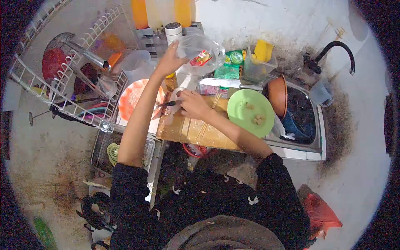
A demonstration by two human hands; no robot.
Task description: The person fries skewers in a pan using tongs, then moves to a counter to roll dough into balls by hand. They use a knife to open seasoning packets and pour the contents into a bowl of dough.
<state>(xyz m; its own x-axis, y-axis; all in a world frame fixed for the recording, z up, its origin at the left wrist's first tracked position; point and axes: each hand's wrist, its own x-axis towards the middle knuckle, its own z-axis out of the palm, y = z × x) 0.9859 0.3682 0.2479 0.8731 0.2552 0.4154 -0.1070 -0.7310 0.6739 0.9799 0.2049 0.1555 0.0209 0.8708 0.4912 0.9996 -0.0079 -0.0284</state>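
My left hand [171, 62] reaches over the back of the counter, thumb and fingers apart, at the left edge of a clear plastic bag [212, 46]. A red packet [201, 58] shows in or under that plastic. Lower down, my right hand [193, 104] is over the wooden board [200, 131] with its fingers curled; what they hold, if anything, is hidden. Just left of these fingers lies a dark handle [167, 103], pointing toward an orange-and-white plate [132, 100]. A green plate [241, 106] with several small pale balls [257, 119] sits right of my right hand.
A large knife [227, 83] lies behind the green plate, near green packets [233, 62]. The sink [318, 135] at right holds a brown bowl [277, 96], under a black faucet [333, 50]. A white wire rack [62, 96] stands left. Bottles [160, 14] line the back.
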